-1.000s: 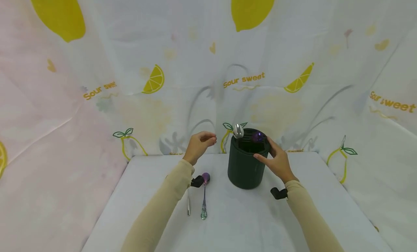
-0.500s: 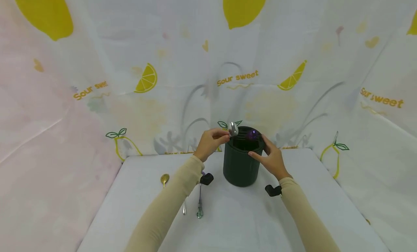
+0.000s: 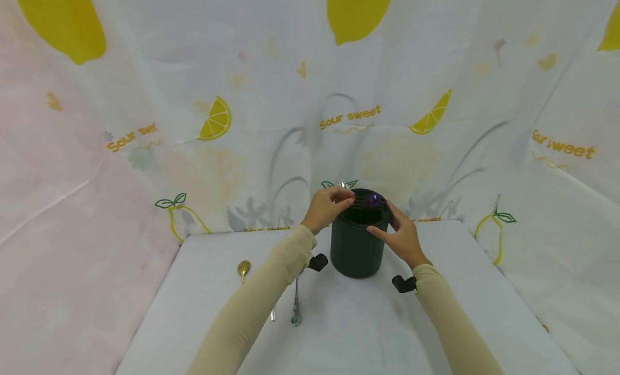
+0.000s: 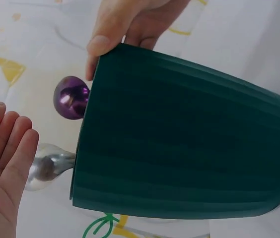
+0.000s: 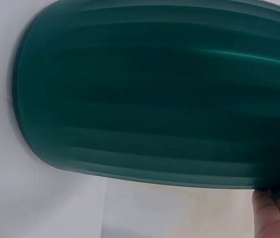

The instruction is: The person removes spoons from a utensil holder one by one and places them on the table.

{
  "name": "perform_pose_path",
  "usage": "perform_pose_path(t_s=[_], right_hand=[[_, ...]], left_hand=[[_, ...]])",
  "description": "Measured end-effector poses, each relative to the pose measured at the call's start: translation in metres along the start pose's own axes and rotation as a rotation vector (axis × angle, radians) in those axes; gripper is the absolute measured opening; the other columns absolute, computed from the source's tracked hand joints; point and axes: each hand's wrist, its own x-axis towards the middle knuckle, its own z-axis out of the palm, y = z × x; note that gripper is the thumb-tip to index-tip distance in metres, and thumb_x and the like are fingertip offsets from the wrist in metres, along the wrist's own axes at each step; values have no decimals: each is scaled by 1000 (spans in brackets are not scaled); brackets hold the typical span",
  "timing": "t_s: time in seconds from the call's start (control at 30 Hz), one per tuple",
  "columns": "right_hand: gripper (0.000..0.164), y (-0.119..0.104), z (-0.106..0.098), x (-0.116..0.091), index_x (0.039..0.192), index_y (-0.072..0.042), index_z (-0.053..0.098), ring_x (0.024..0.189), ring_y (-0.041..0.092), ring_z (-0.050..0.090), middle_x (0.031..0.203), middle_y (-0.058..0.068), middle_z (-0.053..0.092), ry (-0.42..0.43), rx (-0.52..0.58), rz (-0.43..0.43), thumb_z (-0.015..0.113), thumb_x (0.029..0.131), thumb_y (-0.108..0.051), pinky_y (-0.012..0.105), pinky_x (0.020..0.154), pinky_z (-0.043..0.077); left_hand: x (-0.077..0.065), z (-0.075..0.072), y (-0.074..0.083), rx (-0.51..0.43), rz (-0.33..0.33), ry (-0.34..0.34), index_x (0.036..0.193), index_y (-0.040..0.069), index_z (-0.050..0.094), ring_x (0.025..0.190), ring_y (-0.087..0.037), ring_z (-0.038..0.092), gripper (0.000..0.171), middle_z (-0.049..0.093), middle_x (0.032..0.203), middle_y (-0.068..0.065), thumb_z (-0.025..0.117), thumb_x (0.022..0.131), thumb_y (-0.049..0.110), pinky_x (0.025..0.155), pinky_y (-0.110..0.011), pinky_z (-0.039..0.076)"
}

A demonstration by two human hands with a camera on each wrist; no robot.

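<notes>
A dark green utensil holder [image 3: 357, 251] stands upright on the table. My right hand [image 3: 403, 236] grips its rim from the right, thumb on the front and fingers along the side. Two spoons stand in the holder, bowls up: a silver spoon [image 4: 45, 167] and a purple spoon [image 4: 71, 97]. At the left of the rim is my left hand [image 3: 326, 209], its fingers loosely bent beside the silver spoon's bowl. In the left wrist view those fingers overlap the bowl's edge without closing round it; whether they touch it I cannot tell.
On the white table [image 3: 368, 332], left of the holder, lie a gold spoon [image 3: 244, 268], a silver handle [image 3: 273, 315] and a purple-green handle [image 3: 296, 310]. My left sleeve [image 3: 261, 294] covers parts of them. A lemon-print cloth [image 3: 271, 165] hangs behind.
My left hand has moved right to the holder's rim, coming in front of the silver spoon. My right hand keeps its grip on the holder. The view has shifted slightly.
</notes>
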Motion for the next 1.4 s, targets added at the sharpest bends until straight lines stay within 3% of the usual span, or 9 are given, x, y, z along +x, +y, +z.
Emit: perform_pose_path(t_s=[0.17, 0.37, 0.57, 0.9, 1.17, 1.4], right_hand=[[84, 0, 1, 0, 148, 7, 30, 133, 36, 42, 149, 25, 36, 5, 16, 4, 79, 85, -19, 46, 105, 40], [84, 0, 1, -1, 148, 6, 30, 134, 36, 41, 149, 25, 36, 11, 20, 17, 79, 85, -18, 45, 105, 39], [84, 3, 3, -1, 148, 7, 30, 134, 35, 40, 149, 26, 34, 9, 22, 4, 79, 85, -18, 44, 105, 39], [84, 2, 2, -2, 147, 9, 30, 134, 37, 41, 149, 27, 35, 33, 12, 1, 79, 84, -16, 45, 105, 39], [84, 3, 2, -1, 148, 7, 30, 134, 36, 40, 148, 27, 36, 36, 19, -6, 79, 84, -15, 45, 106, 39], [84, 5, 2, 0, 148, 6, 30, 134, 36, 40, 148, 26, 36, 36, 24, -1, 79, 84, -15, 44, 106, 39]], left_hand=[[3, 8, -3, 76, 39, 5, 113, 10, 71, 95, -12, 65, 21, 70, 108, 0, 68, 94, 18, 82, -26, 55], [4, 18, -4, 152, 63, -38, 119, 7, 68, 104, -14, 66, 27, 69, 116, -4, 68, 94, 17, 89, -24, 53], [3, 29, -3, 220, -6, -91, 131, 6, 61, 116, -17, 61, 40, 64, 127, -6, 68, 94, 22, 97, -28, 50], [6, 44, 0, 154, -49, -133, 146, 3, 42, 124, -21, 55, 57, 50, 143, -12, 65, 96, 19, 96, -24, 49], [5, 46, 1, 152, -50, -87, 139, 4, 49, 116, -17, 59, 48, 63, 126, -6, 65, 96, 16, 97, -27, 49], [7, 48, 2, 131, -55, -164, 140, 5, 51, 114, -17, 60, 48, 61, 129, -6, 66, 95, 17, 93, -22, 50]])
